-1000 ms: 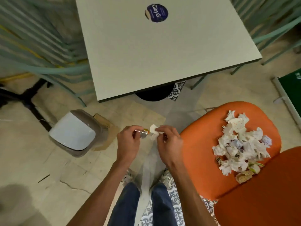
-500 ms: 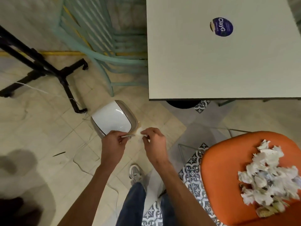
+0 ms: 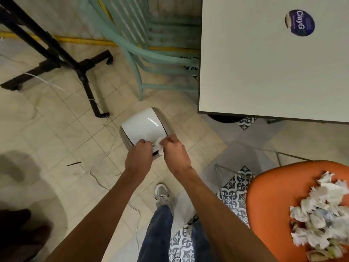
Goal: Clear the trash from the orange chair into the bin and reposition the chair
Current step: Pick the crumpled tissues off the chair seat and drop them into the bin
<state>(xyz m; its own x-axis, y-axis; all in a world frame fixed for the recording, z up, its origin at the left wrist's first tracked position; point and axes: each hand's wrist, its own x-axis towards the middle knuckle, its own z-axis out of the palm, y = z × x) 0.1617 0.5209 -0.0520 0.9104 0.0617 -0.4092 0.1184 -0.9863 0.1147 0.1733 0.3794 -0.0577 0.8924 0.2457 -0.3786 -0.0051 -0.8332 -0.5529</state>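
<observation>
The bin (image 3: 144, 127) stands on the floor tiles, grey with a white swing lid. Both my hands are over its near edge. My right hand (image 3: 174, 151) pinches a crumpled white paper scrap (image 3: 160, 143) right at the lid. My left hand (image 3: 138, 157) has its fingers curled round a small greyish scrap beside it, where a dark gap shows at the lid's edge. The orange chair (image 3: 273, 205) is at the lower right. A pile of crumpled paper trash (image 3: 321, 214) lies on its seat.
A pale table (image 3: 264, 72) with a round purple sticker (image 3: 300, 22) fills the upper right. A teal chair (image 3: 151, 53) stands behind the bin. A black stand (image 3: 79, 67) and a white cable (image 3: 105, 157) are on the left floor. My feet are below.
I have turned left and moved toward the bin. Both hands carried the scraps from mid-air down to the bin's lid. The chair has slid to the frame's right edge.
</observation>
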